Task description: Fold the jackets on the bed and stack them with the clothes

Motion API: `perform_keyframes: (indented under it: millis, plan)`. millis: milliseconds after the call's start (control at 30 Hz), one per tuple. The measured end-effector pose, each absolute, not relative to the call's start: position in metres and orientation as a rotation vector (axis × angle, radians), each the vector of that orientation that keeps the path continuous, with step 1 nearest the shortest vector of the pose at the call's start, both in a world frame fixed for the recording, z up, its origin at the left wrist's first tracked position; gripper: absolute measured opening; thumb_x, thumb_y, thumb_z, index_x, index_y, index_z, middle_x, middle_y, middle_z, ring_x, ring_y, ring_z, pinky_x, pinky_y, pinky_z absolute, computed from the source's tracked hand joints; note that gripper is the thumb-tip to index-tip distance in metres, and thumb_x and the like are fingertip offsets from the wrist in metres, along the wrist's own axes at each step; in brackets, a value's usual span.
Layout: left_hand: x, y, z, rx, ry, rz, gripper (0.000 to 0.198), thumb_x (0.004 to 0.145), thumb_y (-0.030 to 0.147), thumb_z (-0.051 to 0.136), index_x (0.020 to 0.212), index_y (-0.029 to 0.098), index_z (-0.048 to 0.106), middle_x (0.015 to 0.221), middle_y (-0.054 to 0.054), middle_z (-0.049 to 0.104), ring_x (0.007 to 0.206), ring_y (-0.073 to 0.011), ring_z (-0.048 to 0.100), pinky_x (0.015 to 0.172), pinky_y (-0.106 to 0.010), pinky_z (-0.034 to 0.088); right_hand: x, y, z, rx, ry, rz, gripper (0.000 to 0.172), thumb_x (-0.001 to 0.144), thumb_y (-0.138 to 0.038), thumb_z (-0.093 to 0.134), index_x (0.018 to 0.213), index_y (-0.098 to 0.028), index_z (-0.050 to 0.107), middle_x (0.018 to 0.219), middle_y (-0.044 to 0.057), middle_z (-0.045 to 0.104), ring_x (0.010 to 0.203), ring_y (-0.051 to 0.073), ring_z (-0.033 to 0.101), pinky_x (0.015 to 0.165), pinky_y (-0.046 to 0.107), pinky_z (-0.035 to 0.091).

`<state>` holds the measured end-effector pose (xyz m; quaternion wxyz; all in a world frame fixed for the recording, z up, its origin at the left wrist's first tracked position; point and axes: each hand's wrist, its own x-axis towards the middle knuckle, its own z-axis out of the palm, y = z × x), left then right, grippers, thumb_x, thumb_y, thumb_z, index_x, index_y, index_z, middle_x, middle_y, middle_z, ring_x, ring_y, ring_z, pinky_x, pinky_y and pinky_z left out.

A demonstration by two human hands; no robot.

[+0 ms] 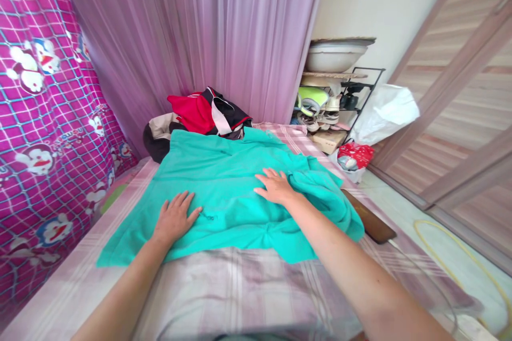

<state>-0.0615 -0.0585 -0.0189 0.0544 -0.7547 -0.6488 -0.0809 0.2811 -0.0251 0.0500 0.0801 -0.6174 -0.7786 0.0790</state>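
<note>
A turquoise garment (228, 192) lies spread over the plaid bed sheet (224, 293), flat on the left and bunched in folds on the right. My left hand (175, 217) rests on its left part with the fingers stretched out, close to a small dark mark on the cloth. On the upper right part, beside the bunched folds, lies my right hand (275, 186), palm down with fingers apart. Neither hand grips the fabric. What kind of garment it is cannot be told for certain.
Red, black and grey clothes (208, 113) are heaped behind the garment. A phone (370, 218) with a cable lies at its right. Beyond the bed stand a shoe rack (324, 101) with a basin (338, 56), and bags (356, 154) on the floor. A patterned pink curtain (48, 133) hangs at left.
</note>
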Motion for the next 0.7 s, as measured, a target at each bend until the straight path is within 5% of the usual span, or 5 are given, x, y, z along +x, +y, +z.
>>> perform_keyframes:
  millis: [133, 400, 533, 700]
  plan:
    - [-0.062, -0.058, -0.019, -2.293, -1.994, -0.250, 0.060, 0.095, 0.053, 0.039, 0.146, 0.022, 0.051, 0.154, -0.012, 0.048, 0.143, -0.0316, 0.042, 0.116, -0.057, 0.033, 0.320, -0.023, 0.019, -2.041, -2.226, 0.046, 0.053, 0.099, -0.043, 0.048, 0.144, -0.017, 0.053, 0.160, 0.014, 0.037, 0.152, 0.034, 0.019, 0.120, 0.061, 0.000]
    - [-0.063, -0.056, -0.019, -2.298, -2.035, -0.190, 0.061, 0.094, 0.052, 0.041, 0.148, 0.022, 0.049, 0.156, -0.010, 0.045, 0.145, -0.0309, 0.039, 0.117, -0.056, 0.032, 0.400, -0.041, 0.031, -2.538, -1.724, -0.141, 0.051, 0.100, -0.043, 0.039, 0.136, -0.014, 0.061, 0.150, 0.024, 0.046, 0.143, 0.040, 0.033, 0.113, 0.071, 0.016]
    - [-0.065, -0.054, -0.023, -2.301, -2.017, -0.211, 0.061, 0.094, 0.052, 0.042, 0.147, 0.023, 0.050, 0.155, -0.011, 0.046, 0.144, -0.0314, 0.040, 0.116, -0.056, 0.033, 0.352, -0.033, 0.044, -2.265, -1.844, -0.219, 0.056, 0.101, -0.041, 0.036, 0.151, -0.020, 0.044, 0.162, 0.014, 0.033, 0.150, 0.033, 0.023, 0.118, 0.064, 0.015]
    - [-0.069, -0.053, -0.029, -2.287, -1.976, -0.207, 0.062, 0.094, 0.051, 0.041, 0.150, 0.025, 0.045, 0.160, -0.010, 0.039, 0.146, -0.0319, 0.036, 0.116, -0.058, 0.031, 0.287, -0.031, 0.016, -1.873, -2.369, 0.168, 0.062, 0.100, -0.055, 0.031, 0.156, -0.029, 0.035, 0.167, 0.006, 0.022, 0.153, 0.028, 0.016, 0.122, 0.057, 0.010]
